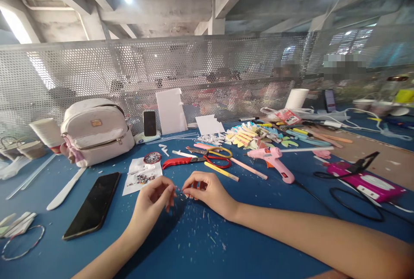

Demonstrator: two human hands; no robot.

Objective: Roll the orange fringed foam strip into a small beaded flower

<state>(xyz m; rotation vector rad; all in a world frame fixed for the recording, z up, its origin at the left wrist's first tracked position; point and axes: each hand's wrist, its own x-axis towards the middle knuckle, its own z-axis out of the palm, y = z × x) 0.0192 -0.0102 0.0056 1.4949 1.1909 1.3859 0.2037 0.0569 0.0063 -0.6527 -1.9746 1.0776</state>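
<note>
My left hand (152, 201) and my right hand (211, 192) meet over the middle of the blue table (168, 253), thumb and fingertips pinched on both. A tiny reddish and white bit (178, 189) shows between the fingertips, too small to name. Pale scraps (211, 240) are scattered on the table below. Just beyond my left hand lies a white paper (131, 188) with small dark and coloured bits, and a round red-rimmed dish (152, 158) of similar bits. Red-handled scissors (177, 162) and a yellow marker (221, 171) lie past my right hand.
A black phone (92, 205) and white plastic knife (66, 188) lie left, before a pale backpack (97, 130). A pink glue gun (273, 162), coloured paper strips (246, 134) and a magenta power strip (365, 182) with looping cables occupy the right. A perforated metal screen (194, 67) stands behind.
</note>
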